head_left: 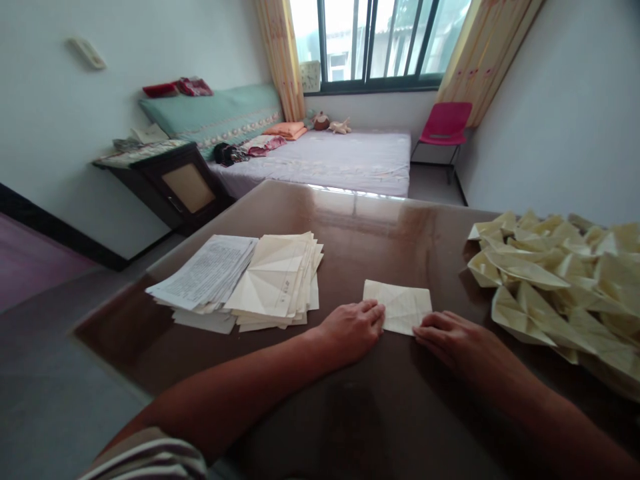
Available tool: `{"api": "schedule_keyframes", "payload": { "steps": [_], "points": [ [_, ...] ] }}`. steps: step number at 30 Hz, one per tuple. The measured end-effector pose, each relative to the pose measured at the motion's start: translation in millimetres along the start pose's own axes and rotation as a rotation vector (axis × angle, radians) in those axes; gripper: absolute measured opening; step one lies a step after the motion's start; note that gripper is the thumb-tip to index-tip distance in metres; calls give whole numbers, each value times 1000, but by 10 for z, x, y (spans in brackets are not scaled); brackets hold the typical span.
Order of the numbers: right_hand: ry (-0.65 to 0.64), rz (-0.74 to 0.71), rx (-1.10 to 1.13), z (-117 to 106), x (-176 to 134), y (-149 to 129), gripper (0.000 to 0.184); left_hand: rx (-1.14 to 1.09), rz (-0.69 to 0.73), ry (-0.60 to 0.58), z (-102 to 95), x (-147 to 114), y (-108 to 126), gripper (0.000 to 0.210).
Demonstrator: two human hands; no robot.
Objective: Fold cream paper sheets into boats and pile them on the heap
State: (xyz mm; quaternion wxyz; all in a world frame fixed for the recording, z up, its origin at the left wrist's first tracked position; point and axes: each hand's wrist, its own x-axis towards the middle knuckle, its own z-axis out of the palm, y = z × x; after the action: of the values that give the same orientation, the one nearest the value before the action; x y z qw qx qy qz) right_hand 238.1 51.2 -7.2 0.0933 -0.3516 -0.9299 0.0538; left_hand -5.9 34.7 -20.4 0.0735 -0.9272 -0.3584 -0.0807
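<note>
Fingertips [380, 309] of our left hand [353, 331] lie over the left edge of a small folded paper [406, 307], bent a little and drawn close together. The thumb is hidden from us, so we cannot tell whether that hand pinches the paper or only presses on it. Our right hand [457, 335] meets the paper at its lower right corner, the fingers bunched and low; here too we cannot tell how firmly they have hold. The paper lies flat between our two hands, touching both, most of its creased, cream-coloured face showing beyond the fingers.

Beneath it we have a glossy brown table [367, 230]. Near our left hand, yet apart from it, sits a pile of creased cream sheets [273, 277], and against its far side from us, overlapping, a pile of printed white sheets [205, 270]. Past our right hand, a heap of folded cream pieces [555, 283] covers the table's right side.

Beyond the table we see a bed [350, 157] with orange pillows [287, 130], a dark cabinet [183, 187] to its left, a pink chair [446, 125] to its right, and a window [373, 40] between patterned curtains [284, 60].
</note>
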Motion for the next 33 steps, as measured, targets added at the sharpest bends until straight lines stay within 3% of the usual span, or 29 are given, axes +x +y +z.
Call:
{"api": "schedule_keyframes", "payload": {
  "steps": [9,14,21,26,33],
  "points": [
    [93,36,-162,21,77,-59,24,61,36,103,22,11,-53,23],
    [93,-28,-174,5,87,38,19,45,33,109,20,19,-96,20],
    [188,-74,0,-102,51,248,16,-64,-9,130,10,0,-267,23],
    [188,-186,1,-142,70,21,13,-61,-74,95,-31,52,-278,22],
    [98,-223,-104,-65,97,-215,19,-167,107,139,-58,45,-88,23]
  ]
}}
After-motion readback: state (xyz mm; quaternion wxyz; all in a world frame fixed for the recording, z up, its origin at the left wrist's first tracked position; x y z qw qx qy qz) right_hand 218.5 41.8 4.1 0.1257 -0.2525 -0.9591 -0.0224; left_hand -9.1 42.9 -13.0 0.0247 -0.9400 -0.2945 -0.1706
